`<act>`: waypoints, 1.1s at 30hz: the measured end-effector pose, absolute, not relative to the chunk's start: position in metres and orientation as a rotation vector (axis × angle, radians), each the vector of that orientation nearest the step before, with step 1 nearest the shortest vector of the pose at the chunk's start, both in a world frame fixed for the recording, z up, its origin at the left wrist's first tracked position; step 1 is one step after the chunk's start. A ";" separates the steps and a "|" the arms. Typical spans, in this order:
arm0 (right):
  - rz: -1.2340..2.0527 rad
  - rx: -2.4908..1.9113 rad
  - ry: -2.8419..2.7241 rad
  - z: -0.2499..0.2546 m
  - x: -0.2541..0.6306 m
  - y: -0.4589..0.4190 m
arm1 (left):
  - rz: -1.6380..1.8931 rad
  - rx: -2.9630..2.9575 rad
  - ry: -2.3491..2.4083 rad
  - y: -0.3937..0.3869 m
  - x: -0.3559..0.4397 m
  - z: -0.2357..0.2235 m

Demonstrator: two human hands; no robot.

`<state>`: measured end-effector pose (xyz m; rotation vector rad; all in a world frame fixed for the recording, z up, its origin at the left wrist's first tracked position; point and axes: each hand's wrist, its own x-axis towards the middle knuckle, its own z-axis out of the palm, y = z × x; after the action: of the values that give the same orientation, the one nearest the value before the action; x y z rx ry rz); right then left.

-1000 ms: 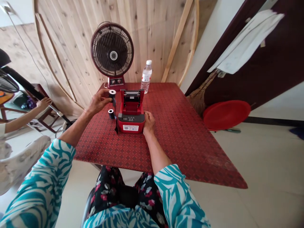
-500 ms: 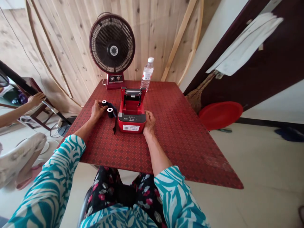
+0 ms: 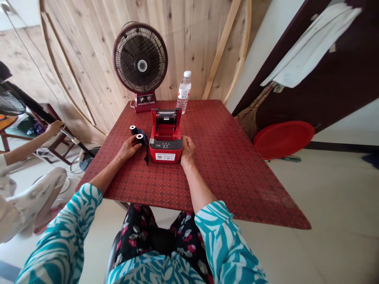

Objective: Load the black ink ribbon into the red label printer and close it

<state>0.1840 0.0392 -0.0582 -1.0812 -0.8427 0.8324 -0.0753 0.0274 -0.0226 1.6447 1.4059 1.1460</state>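
Observation:
A red and black label printer (image 3: 166, 153) stands on the table with its lid raised, a white sticker on its front. My right hand (image 3: 187, 151) is closed against its right side, the fingertips partly hidden behind the casing. Left of the printer stand two black ribbon rolls with white cores, the nearer roll (image 3: 140, 139) and the farther roll (image 3: 133, 129). A dark strip of ribbon (image 3: 146, 157) hangs from them beside the printer. My left hand (image 3: 129, 147) has its thumb and fingers on the nearer roll.
Behind the printer are a fan (image 3: 141, 63) and a water bottle (image 3: 184, 93) on the red patterned table (image 3: 231, 173). Another person's hand (image 3: 55, 127) rests by a pole on the left. On the right, a red basin (image 3: 284, 139) leans near a broom (image 3: 251, 110).
My left hand has shifted from the farther ribbon roll to the nearer one. My right hand stays at the printer's side. The camera view has moved slightly.

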 end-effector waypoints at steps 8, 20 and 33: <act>0.796 -1.091 -0.910 -0.058 0.185 0.040 | 1.358 1.506 1.226 0.015 -0.081 -0.002; 0.789 -1.075 -0.915 -0.063 0.183 0.045 | 0.868 2.058 1.069 0.020 -0.025 0.093; 0.762 -1.120 -0.921 -0.050 0.182 0.040 | 0.214 2.495 1.469 0.101 0.033 0.064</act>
<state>0.1824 0.0402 -0.0501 -1.1199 -0.9207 0.7618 0.0331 0.1007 0.0643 2.4946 1.4691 0.2142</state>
